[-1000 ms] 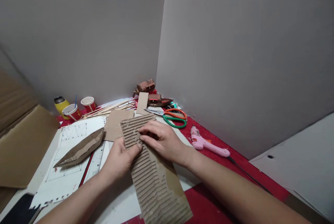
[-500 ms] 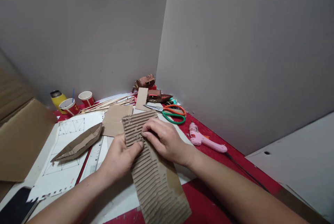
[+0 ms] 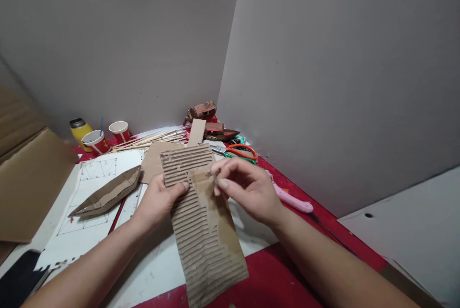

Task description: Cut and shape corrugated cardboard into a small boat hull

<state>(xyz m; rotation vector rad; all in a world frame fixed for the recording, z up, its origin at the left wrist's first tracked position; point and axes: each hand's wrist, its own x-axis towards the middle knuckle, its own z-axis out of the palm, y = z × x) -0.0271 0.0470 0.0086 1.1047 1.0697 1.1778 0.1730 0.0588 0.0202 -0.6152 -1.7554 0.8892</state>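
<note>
A long strip of corrugated cardboard [image 3: 199, 222] with its ribbed side up lies over the red table, partly peeled to a smooth brown layer. My left hand [image 3: 156, 202] grips its left edge, thumb on the ribs. My right hand [image 3: 244, 186] hovers just right of the strip's upper part, fingers curled in a pinch; whether it holds a peeled bit I cannot make out.
A folded cardboard boat [image 3: 108, 193] lies on white drawing sheets [image 3: 93, 178] at left. Scissors [image 3: 237, 151], a pink glue gun [image 3: 293, 201], wooden sticks [image 3: 151, 139], two red paper cups [image 3: 108, 136], a yellow bottle [image 3: 79, 130] and a cardboard box flap [image 3: 28, 183] surround them. Grey walls close the corner.
My right hand has lifted off the corrugated strip and moved right, fingers pinched. A wider patch of smooth brown layer shows on the strip. The left hand keeps its grip.
</note>
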